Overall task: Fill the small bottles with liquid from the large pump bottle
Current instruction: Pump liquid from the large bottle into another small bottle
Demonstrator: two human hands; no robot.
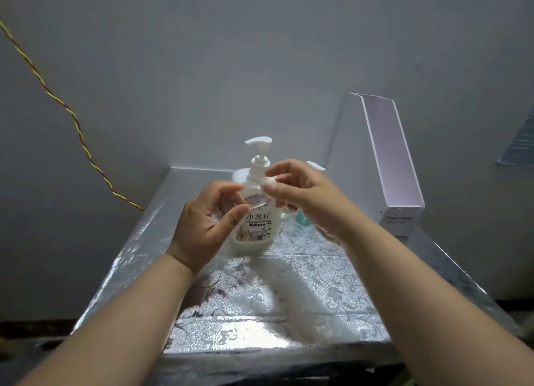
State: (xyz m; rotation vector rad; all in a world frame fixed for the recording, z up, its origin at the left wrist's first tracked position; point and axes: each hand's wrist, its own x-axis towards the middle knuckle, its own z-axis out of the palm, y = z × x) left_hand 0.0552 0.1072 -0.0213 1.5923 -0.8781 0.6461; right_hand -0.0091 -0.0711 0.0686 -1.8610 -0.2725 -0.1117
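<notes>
- Pump bottle (255, 224) stands on the shiny flowery table (289, 313);
- left hand (202, 226) holds a small clear bottle (223, 211);
- right hand (303, 195) by its neck, grip unclear;
- white wall (202, 67) behind

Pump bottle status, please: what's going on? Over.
Left hand grips small clear bottle. Right hand at pump bottle neck, grip unclear. Other bottles stand behind.

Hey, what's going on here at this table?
A person is working over a silver-patterned table. The left hand holds what looks like a small clear bottle beside the large pump bottle, which stands on the table. The right hand is curled at the pump bottle's neck; its grip is unclear.
</notes>
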